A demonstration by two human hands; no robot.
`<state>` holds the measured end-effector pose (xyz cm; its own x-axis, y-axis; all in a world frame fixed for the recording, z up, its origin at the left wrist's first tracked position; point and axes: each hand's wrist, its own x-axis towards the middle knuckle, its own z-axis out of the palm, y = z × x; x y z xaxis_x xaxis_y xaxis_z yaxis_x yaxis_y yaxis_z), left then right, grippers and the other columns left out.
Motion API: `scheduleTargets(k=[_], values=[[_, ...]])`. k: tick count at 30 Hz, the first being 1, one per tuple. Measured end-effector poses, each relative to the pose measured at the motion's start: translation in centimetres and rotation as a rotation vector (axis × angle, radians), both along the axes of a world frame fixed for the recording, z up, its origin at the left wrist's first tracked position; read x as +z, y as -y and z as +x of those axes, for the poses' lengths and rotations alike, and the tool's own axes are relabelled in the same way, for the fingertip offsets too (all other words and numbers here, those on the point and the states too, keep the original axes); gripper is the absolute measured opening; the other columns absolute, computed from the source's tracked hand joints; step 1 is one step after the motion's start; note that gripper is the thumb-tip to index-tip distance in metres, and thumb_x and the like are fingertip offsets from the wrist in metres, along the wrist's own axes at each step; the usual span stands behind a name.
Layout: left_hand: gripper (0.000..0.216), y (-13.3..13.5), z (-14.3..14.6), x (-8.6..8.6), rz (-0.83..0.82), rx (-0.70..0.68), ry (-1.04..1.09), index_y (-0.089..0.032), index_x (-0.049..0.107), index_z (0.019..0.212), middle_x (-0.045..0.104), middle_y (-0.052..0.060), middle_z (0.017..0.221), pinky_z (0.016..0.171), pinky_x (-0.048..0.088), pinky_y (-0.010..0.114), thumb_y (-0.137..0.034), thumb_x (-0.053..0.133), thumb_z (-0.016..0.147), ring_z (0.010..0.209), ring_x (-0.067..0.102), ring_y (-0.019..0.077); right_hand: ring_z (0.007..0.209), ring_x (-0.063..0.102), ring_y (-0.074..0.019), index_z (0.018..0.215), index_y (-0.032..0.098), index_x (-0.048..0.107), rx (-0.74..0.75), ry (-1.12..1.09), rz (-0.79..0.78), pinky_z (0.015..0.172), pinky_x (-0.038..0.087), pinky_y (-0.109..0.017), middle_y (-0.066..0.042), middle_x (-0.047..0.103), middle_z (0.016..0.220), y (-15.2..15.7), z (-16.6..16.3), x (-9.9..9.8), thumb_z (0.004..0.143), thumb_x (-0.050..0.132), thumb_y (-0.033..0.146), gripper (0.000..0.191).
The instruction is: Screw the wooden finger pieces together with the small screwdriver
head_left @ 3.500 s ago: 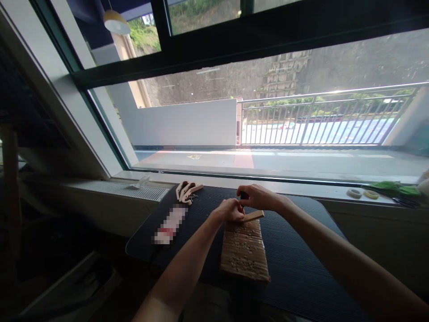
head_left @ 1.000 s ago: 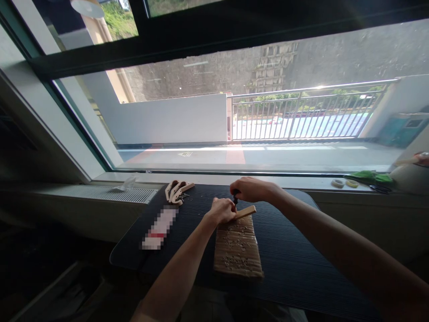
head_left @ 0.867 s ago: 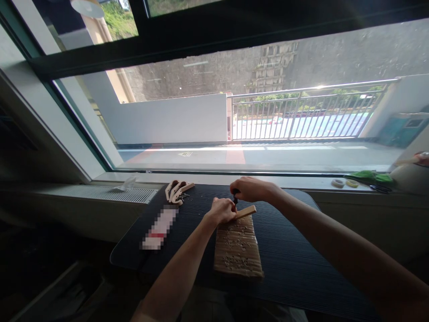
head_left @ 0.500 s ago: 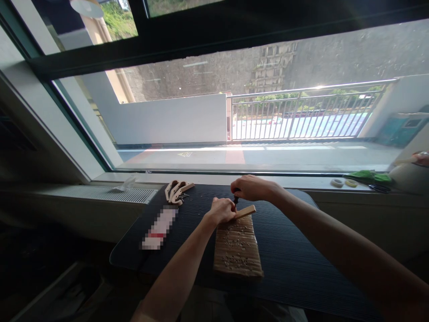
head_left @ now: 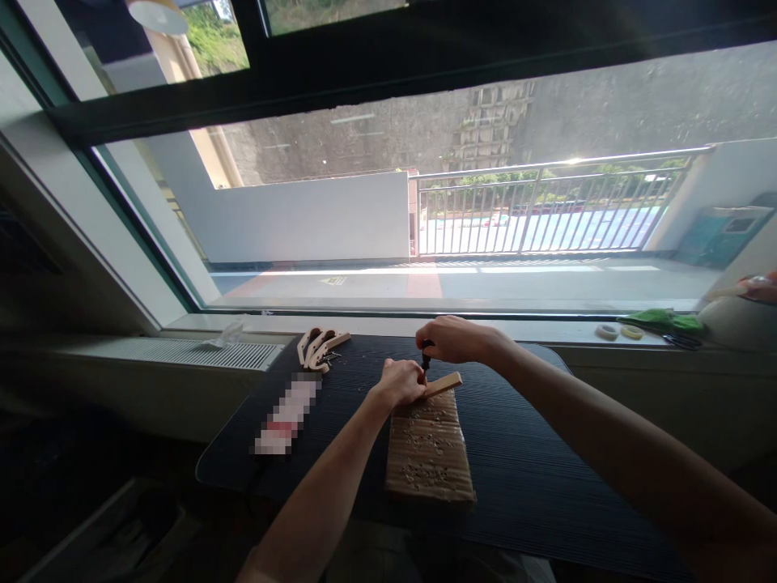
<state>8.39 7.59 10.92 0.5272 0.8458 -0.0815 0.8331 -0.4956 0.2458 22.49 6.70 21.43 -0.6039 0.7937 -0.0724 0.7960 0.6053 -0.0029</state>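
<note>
My right hand [head_left: 452, 338] is closed from above around the dark handle of a screwdriver [head_left: 426, 354], which stands upright, its tip hidden by my fingers. Just below it, my left hand [head_left: 403, 381] grips the near end of a small pale wooden bar [head_left: 445, 384]. That bar lies across the far end of a corrugated cardboard pad [head_left: 430, 453], whose surface is pocked with many small holes. Curved wooden pieces [head_left: 314, 348] rest at the table's far left, with several small screws [head_left: 331, 356] beside them.
The dark table [head_left: 515, 437] stands against a window sill [head_left: 388, 325]. A blurred-out pale strip [head_left: 288, 414] lies left of my left arm. On the sill at right are tape rolls [head_left: 607, 332], a green cloth [head_left: 664, 319] and dark scissors [head_left: 681, 341]. A radiator cover [head_left: 182, 350] runs at left.
The view has shifted very slightly. Both hands stay at the wooden bar, and my right hand's grip on the screwdriver looks nearly the same.
</note>
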Motion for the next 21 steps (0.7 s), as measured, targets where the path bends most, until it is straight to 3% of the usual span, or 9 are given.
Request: scheduleTargets(k=[8,14,21], values=[[0.021,0.1,0.0,0.02,-0.001,-0.001,-0.009,-0.027,0.072,0.077,0.073,0.0,0.083,0.09,0.036,0.038,-0.034,0.051,0.077,0.088,0.064,0.0215,0.076,0.059,-0.0173,0.086,0.018,0.068,0.002,0.021,0.027,0.064,0.037,-0.027,-0.006,0.069,0.086,-0.05,-0.32,-0.18,0.081,0.049,0.025,0.02],[0.021,0.13,-0.03,0.04,-0.001,0.01,-0.01,-0.028,0.072,0.078,0.073,0.0,0.084,0.091,0.036,0.038,-0.035,0.052,0.078,0.089,0.064,0.0213,0.085,0.06,-0.0186,0.102,0.021,0.066,-0.023,0.013,-0.003,0.064,0.037,-0.026,-0.005,0.069,0.096,-0.06,-0.22,0.2,0.078,0.054,0.026,0.028],[0.021,0.18,0.03,0.16,-0.012,0.007,-0.006,-0.028,0.072,0.077,0.073,-0.001,0.082,0.09,0.035,0.038,-0.035,0.052,0.076,0.086,0.064,0.0207,0.074,0.059,-0.0163,0.087,0.019,0.069,-0.009,0.028,0.018,0.061,0.036,-0.026,-0.005,0.069,0.086,-0.05,-0.1,-0.02,0.08,0.049,0.024,0.021]])
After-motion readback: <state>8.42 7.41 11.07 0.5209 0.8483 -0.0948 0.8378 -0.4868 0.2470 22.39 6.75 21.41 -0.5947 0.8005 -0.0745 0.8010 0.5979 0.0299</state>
